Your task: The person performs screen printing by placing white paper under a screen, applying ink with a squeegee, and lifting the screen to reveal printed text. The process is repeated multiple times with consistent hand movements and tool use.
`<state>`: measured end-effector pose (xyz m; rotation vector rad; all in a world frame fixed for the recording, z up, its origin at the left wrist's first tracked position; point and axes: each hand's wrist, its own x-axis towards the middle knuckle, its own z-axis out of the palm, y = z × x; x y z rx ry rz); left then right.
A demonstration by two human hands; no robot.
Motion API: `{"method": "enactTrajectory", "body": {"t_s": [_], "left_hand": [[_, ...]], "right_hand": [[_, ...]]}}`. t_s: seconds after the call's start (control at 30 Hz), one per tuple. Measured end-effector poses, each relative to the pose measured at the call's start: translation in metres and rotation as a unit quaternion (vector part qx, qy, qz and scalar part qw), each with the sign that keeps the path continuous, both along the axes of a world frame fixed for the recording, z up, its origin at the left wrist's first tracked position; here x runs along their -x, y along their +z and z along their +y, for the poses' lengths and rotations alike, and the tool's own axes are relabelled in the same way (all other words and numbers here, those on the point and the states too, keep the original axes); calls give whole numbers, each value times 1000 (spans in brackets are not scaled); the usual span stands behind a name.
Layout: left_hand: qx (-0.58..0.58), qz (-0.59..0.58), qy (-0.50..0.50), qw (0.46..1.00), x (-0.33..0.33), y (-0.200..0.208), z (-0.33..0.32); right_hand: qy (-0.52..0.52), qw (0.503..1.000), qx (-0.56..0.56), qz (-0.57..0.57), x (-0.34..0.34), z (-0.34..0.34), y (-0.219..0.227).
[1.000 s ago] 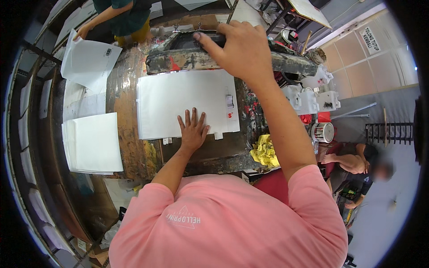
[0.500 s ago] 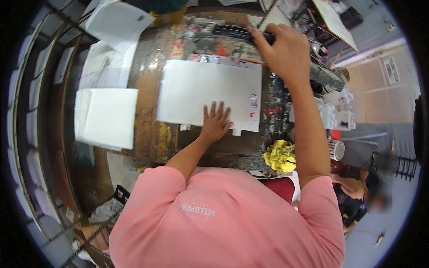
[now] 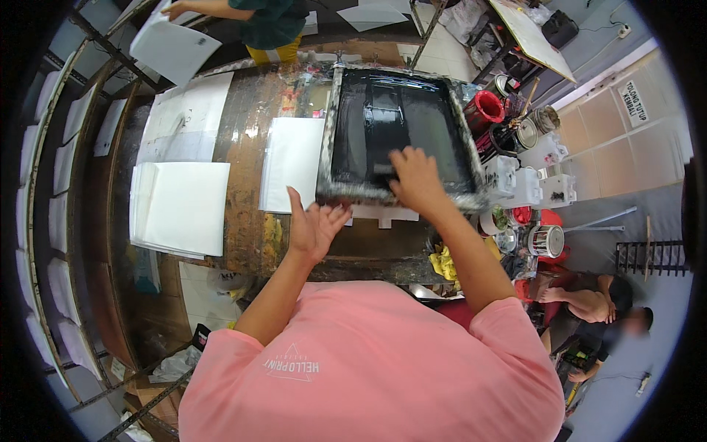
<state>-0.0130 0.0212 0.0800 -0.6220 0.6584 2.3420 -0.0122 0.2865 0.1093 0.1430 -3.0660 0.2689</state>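
A screen-printing frame (image 3: pixel 326 158) with a dark, glossy mesh lies flat on the worktable. It covers most of a white paper sheet (image 3: pixel 291 162), whose left part shows beside it. Over the mesh near the frame's front edge, my right hand (image 3: pixel 418 177) has its fingers curled down; whatever they grip is dark and hard to make out. My left hand (image 3: pixel 317 225) is open and palm up by the frame's front left corner, fingers apart and holding nothing.
At left lies a white paper stack (image 3: pixel 184 210), with a co-worker's hand (image 3: pixel 177 9) holding a sheet (image 3: pixel 173 48) beyond. Ink cans and a red tub (image 3: pixel 484 109) crowd the right side, near crumpled yellow cloth (image 3: pixel 444 264). A drying rack (image 3: pixel 55 214) stands far left; people sit at right.
The frame has come down over the white sheet. My right hand has left its raised far edge for the front of the mesh. My left hand has lifted off the paper and turned palm up.
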Motion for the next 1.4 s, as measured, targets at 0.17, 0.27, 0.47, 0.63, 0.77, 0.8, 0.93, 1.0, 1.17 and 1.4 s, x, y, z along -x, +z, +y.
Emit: {"method": "enactTrajectory", "body": {"t_s": [0.17, 0.27, 0.47, 0.63, 0.77, 0.8, 0.93, 1.0, 1.17, 1.4], "left_hand": [[109, -30, -124, 986, -6, -119, -12], [138, -74, -145, 977, 0, -136, -9], [139, -70, -194, 969, 1, -137, -15], [122, -74, -224, 964, 8, -130, -18], [117, -52, -230, 965, 7, -119, -19], [117, -47, -226, 966, 6, -114, -19], [145, 12, -218, 965, -3, -92, -17], [170, 34, -201, 964, -9, -77, -15], [134, 232, -167, 949, -1, -19, -18], [486, 496, -184, 696, 46, -25, -15]], "right_hand": [[6, 1000, 26, 7, -38, -11, -98], [-9, 997, 27, -67, -48, -24, -122], [-34, 999, -12, 17, 41, -6, -152], [-61, 997, -41, 12, 159, 39, -152], [-42, 997, -46, -36, 165, 48, -144], [-30, 998, -47, -39, 156, 48, -140], [-7, 992, -36, -117, 64, 16, -98], [6, 992, -10, -128, 16, -1, -68], [-33, 997, -5, 65, -14, -26, 26], [-56, 960, -45, 269, 61, -10, 107]]}}
